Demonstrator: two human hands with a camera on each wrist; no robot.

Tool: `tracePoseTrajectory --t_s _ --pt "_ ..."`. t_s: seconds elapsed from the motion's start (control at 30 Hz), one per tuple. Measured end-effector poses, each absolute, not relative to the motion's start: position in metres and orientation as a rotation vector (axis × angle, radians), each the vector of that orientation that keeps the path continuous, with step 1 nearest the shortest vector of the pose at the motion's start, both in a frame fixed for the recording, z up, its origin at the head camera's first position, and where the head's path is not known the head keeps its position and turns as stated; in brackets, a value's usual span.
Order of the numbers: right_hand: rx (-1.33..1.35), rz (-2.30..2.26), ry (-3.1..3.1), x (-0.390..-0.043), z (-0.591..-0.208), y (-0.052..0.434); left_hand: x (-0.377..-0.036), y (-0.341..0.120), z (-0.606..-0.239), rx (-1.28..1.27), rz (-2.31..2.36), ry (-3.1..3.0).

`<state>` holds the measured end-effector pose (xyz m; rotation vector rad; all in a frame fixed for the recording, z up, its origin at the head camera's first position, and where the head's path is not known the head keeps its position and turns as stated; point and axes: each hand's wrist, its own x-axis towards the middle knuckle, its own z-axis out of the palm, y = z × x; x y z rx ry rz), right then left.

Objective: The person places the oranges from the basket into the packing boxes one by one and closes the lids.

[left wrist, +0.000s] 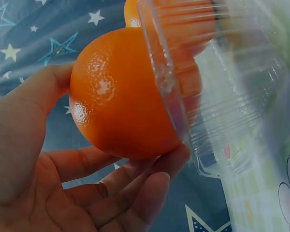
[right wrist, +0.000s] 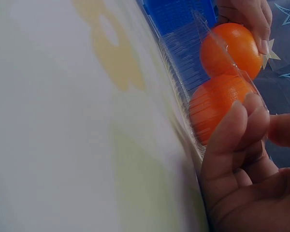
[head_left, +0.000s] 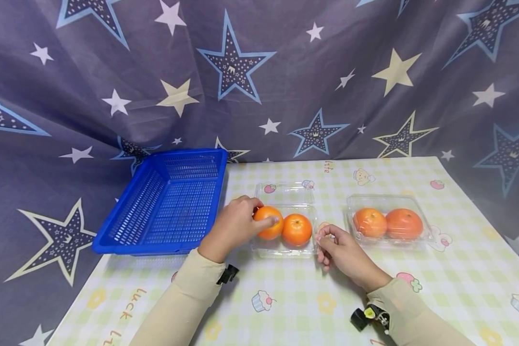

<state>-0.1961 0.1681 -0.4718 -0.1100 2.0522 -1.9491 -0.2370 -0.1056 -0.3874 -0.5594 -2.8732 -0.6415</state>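
My left hand grips an orange at the left end of a clear plastic clamshell box. In the left wrist view, thumb and fingers curve round this orange, which sits partly within the box's rim. A second orange lies beside it in the right half. The box's lid is folded back, away from me. At the right end my right hand pinches the box's rim between thumb and fingers, as the right wrist view shows with the hand close to the second orange.
To the left stands a blue plastic basket with perforated walls and nothing in it. On the right sits another clear clamshell box, closed over two oranges. A checked cloth covers the table; a starry curtain hangs behind.
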Motion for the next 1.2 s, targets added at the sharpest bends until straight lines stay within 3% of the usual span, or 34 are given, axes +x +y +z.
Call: tracePoseTrajectory --t_s 1.2 --pt "-0.114 -1.946 2.054 -0.1949 -0.4695 0.1671 -0.237 -0.1005 -0.3976 -0.619 -0.689 -2.934"
